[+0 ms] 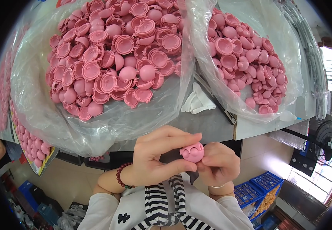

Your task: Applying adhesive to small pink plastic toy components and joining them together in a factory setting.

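We took as landmark the larger clear plastic bag (106, 132), spread on the grey table (209, 123) and heaped with glossy pink plastic cup-shaped shells (124, 45), many rimmed and tabbed.

The small round pink plastic piece (193, 154) was off the table, just beyond the bag's near edge, toward the person and to the right. We saw one or more curved notches in its upper side.

Left hand (150, 157): nearer the person than the bag; grip closed to the width of the piece, fingers above, thumb below, holding it. A dark red bead bracelet (121, 175) circled the wrist.

Right hand (220, 163): right of the left hand, fingers curled, tips against the piece's lower right side. We could not tell whether this grip held the piece or only pressed it.

Right of the bag we recorded a crumpled white cloth or tissue (197, 100), then a slim dark bar (224, 110), then a smaller clear plastic bag (295, 71) containing similar pink plastic shells (260, 55).
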A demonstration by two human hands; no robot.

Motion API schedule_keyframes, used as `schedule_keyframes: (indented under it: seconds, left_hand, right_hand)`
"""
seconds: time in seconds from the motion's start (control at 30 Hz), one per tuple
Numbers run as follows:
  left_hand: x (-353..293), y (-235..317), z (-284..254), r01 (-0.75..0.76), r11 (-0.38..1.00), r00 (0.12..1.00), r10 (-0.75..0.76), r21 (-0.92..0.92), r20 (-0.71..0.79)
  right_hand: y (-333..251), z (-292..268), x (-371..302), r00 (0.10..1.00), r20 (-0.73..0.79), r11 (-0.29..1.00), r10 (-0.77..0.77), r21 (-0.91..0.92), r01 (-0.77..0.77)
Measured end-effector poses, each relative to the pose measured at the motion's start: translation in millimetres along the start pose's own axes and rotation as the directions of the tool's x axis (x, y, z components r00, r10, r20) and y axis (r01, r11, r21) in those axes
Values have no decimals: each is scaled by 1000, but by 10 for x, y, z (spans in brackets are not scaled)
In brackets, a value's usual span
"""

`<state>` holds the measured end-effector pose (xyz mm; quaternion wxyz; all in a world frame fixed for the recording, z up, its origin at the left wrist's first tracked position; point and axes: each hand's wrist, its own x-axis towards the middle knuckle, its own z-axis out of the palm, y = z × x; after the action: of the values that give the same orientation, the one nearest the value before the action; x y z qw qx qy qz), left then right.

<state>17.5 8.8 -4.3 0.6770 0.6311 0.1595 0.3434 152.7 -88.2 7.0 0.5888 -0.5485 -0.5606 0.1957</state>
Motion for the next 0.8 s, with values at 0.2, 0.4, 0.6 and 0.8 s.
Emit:
schedule_keyframes:
  seconds: [0.2, 0.4, 0.6, 0.8]
  left_hand:
    - [37, -65, -47, -211, 973, 977, 210, 91, 25]
    - [51, -81, -59, -174, 984, 981, 176, -29, 78]
    - [-50, -84, -47, 303, 647, 952, -179, -699, 248]
    - [9, 58, -31, 485, 365, 871, -287, -794, 400]
  right_hand:
    - [-19, 54, -13, 997, -11, 994, -76, -77, 75]
    - [-30, 54, -9, 994, -5, 994, -106, -26, 106]
    - [216, -759, -28, 618, -749, 968, -237, -239, 82]
    - [812, -2198, -212, 394, -867, 745, -305, -475, -468]
